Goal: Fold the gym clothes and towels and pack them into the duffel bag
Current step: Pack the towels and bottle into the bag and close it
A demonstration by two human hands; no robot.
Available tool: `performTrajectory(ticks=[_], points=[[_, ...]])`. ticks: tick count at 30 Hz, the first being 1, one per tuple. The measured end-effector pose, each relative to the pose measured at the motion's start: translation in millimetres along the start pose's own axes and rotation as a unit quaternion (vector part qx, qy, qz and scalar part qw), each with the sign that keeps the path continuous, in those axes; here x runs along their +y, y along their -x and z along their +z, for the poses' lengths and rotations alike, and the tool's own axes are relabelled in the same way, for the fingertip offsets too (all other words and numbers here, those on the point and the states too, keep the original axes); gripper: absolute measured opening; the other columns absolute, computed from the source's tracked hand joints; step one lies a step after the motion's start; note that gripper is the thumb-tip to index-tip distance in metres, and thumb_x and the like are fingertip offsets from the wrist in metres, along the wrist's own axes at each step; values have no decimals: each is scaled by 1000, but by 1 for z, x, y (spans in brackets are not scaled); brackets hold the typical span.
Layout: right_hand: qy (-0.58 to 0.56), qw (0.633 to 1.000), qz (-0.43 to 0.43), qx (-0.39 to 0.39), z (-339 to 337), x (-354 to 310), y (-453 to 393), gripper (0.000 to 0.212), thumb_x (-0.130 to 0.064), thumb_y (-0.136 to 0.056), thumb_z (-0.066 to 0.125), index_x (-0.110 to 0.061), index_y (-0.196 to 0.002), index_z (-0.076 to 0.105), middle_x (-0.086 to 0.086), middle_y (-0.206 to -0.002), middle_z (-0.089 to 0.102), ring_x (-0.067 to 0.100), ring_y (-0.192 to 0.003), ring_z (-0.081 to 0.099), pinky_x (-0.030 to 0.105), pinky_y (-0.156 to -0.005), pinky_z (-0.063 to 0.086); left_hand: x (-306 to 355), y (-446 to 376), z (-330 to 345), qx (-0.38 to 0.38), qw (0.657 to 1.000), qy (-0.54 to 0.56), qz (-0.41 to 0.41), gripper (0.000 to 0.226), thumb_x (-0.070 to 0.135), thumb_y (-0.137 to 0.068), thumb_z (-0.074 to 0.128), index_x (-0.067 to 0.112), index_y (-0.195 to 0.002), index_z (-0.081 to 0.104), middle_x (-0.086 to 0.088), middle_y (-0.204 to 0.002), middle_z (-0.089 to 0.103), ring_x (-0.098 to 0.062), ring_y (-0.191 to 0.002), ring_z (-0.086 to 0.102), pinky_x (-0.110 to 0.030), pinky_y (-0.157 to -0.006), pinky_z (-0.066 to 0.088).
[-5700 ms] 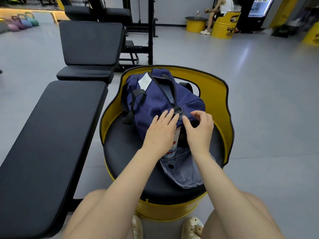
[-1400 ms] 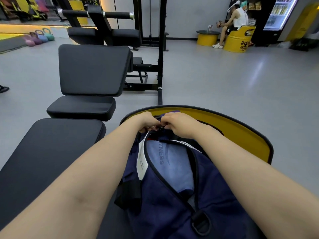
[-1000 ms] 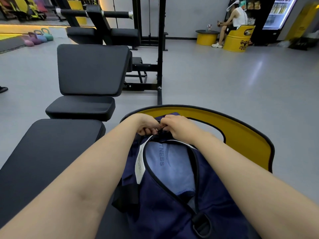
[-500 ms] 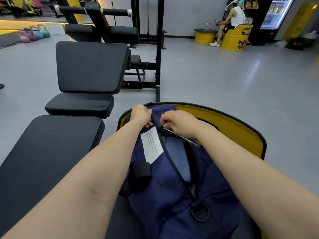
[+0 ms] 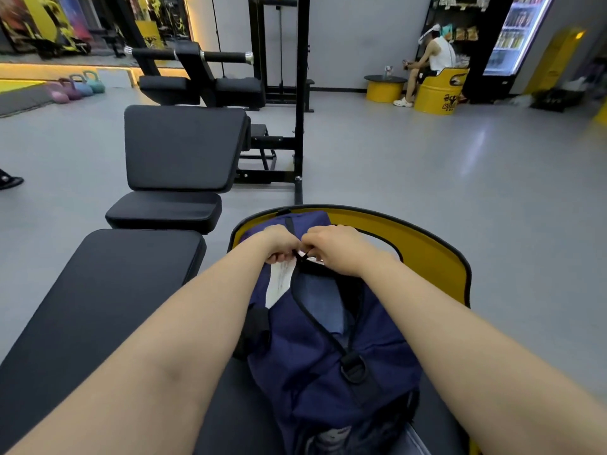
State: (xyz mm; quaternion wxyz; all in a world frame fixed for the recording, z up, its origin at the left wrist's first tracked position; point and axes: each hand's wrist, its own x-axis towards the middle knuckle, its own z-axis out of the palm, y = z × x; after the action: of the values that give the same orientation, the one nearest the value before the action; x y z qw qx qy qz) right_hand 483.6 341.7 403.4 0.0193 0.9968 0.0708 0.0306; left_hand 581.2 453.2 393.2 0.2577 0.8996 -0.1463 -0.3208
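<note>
- Head view: the navy duffel bag [image 5: 328,362] lies on the black cushion of a yellow barrel seat [image 5: 427,257], its far end up against the seat's curved back.
- Left hand [image 5: 279,241] sits at the bag's far end, fingers curled tight, pinching the fabric right beside a white label [image 5: 279,284].
- Right hand [image 5: 335,247] is just beside it, nearly touching, fingers curled around the black zipper end; the pull itself is hidden.
- The zipper opening gapes, and a folded blue cloth [image 5: 322,303] shows inside.
- Black padded bench [image 5: 98,290] runs along the left.
- Far off, a person [image 5: 430,60] sits on another yellow barrel.
</note>
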Motion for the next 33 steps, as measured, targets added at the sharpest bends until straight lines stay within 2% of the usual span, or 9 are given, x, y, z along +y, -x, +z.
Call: performTrajectory(ticks=[3, 7, 9, 11, 15, 19, 24, 29, 33], points=[[-40, 999, 7, 9, -6, 4, 13, 15, -11, -95, 46, -16, -99, 59, -4, -105, 60, 20, -94, 55, 28, -58, 26, -3, -5, 7, 112, 990, 79, 14, 28, 6, -88, 46, 5, -61, 50, -9, -56, 53, -19, -44, 43, -20, -38, 31], [-74, 997, 1, -22, -10, 6, 30, 14, -8, -94, 48, -19, -88, 56, -6, -99, 62, 14, -92, 58, 30, -70, 41, -7, -5, 21, 157, 981, 116, 16, 27, 10, -94, 42, 2, -71, 52, -12, -56, 57, -21, -43, 52, -18, -34, 35], [-100, 994, 8, -29, -10, 4, 37, 16, -5, -93, 48, -18, -87, 55, -3, -97, 63, 16, -91, 60, 33, -75, 47, -4, 6, 22, 145, 987, 58, 30, 35, 26, -95, 47, 5, -67, 51, -9, -54, 57, -20, -45, 52, -20, -39, 35], [-110, 994, 14, -24, -11, 1, 41, 16, -3, -92, 49, -17, -88, 57, 1, -97, 63, 20, -90, 60, 38, -77, 48, 2, 28, 19, 61, 998, 15, 21, 43, 41, -91, 53, 6, -66, 52, -6, -55, 54, -15, -42, 46, -19, -41, 30], [-93, 995, 13, -21, -13, -10, 50, 11, -11, -95, 51, -13, -97, 62, 3, -102, 62, 23, -93, 57, 34, -74, 43, 7, 66, 19, -88, 994, -60, -4, 40, 36, -96, 45, 7, -71, 55, 0, -53, 49, -6, -33, 36, -16, -38, 23], [-71, 997, 3, -12, -13, -19, 68, 12, -12, -95, 51, -13, -101, 62, 2, -104, 60, 24, -93, 56, 32, -70, 39, 4, 79, 37, -6, 999, 7, 41, 25, 15, -90, 51, 11, -65, 47, -3, -54, 50, -9, -35, 39, -16, -38, 25], [-85, 996, 13, -7, -22, -22, 101, 11, -12, -96, 50, -14, -98, 60, -5, -98, 56, 16, -85, 49, 28, -68, 34, -3, 81, 59, 119, 990, 46, 64, 31, 9, -91, 41, 7, -62, 52, -6, -57, 57, -14, -40, 53, -22, -45, 41], [-74, 997, 28, -1, -22, -29, 122, 13, -17, -98, 48, -16, -104, 60, -2, -105, 57, 22, -94, 55, 31, -71, 39, 4, 112, 71, 44, 996, -43, 64, 37, 37, -94, 49, 12, -67, 45, -3, -59, 49, -15, -46, 43, -14, -33, 31], [-45, 999, 20, 0, -21, -38, 133, 13, -15, -98, 49, -18, -104, 59, -1, -110, 59, 23, -98, 57, 30, -67, 33, 4, 127, 78, 14, 996, -76, 45, 34, 32, -94, 46, 11, -67, 47, -3, -59, 50, -15, -45, 40, -16, -39, 32]])
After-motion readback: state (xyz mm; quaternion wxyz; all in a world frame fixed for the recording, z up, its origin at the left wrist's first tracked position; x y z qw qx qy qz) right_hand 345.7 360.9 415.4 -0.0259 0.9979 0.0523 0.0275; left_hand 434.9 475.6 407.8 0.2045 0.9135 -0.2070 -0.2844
